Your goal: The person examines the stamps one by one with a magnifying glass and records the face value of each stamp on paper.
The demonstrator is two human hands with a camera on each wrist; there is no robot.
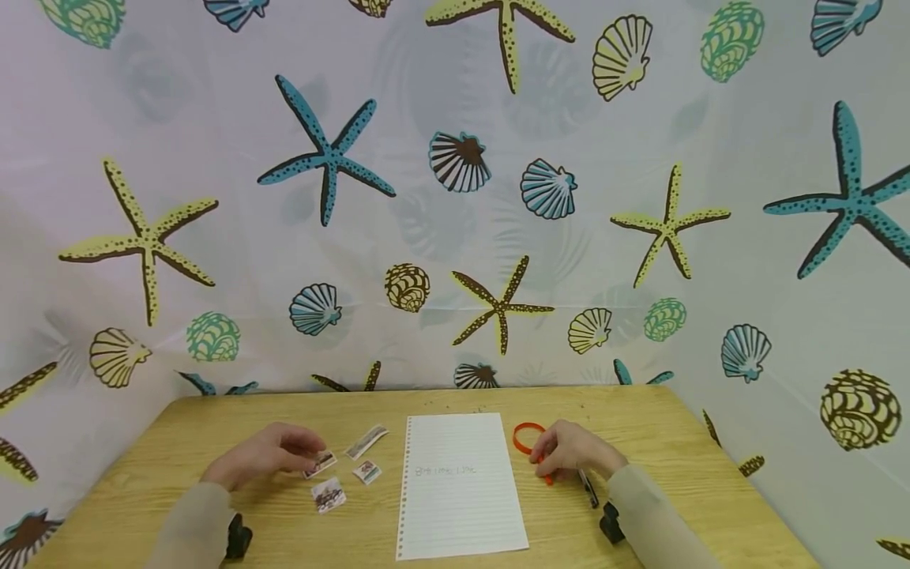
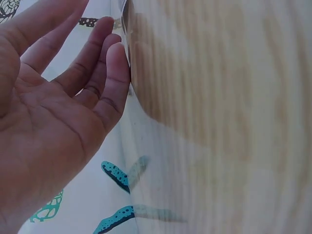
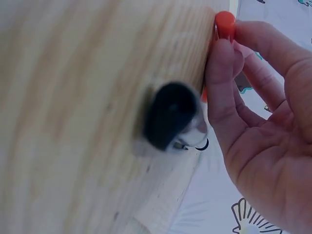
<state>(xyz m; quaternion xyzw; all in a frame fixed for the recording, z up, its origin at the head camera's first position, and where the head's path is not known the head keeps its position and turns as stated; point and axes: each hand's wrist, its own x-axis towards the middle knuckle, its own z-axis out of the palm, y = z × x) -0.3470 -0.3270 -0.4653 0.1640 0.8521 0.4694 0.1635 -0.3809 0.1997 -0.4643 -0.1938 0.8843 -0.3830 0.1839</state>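
On the right of the table my right hand (image 1: 569, 449) pinches the handle of a red-rimmed magnifying glass (image 1: 515, 442); its ring lies toward the paper. In the right wrist view the red handle end (image 3: 225, 20) shows between thumb and fingers. A dark pen (image 1: 588, 488) lies just beside this hand, its black end (image 3: 170, 114) near the right wrist camera. On the left, my left hand (image 1: 266, 454) rests with loosely bent fingers at a small picture cutout (image 1: 323, 462), touching the table side. The left palm (image 2: 53, 122) shows nothing gripped.
Between the hands lies a lined sheet of paper (image 1: 462, 506) with a handwritten line. Near the left hand are more cutouts: a long strip (image 1: 366, 442), a small piece (image 1: 367, 472) and a square one (image 1: 329, 495). A shell-and-starfish curtain (image 1: 398, 229) stands behind the wooden table (image 1: 298, 545).
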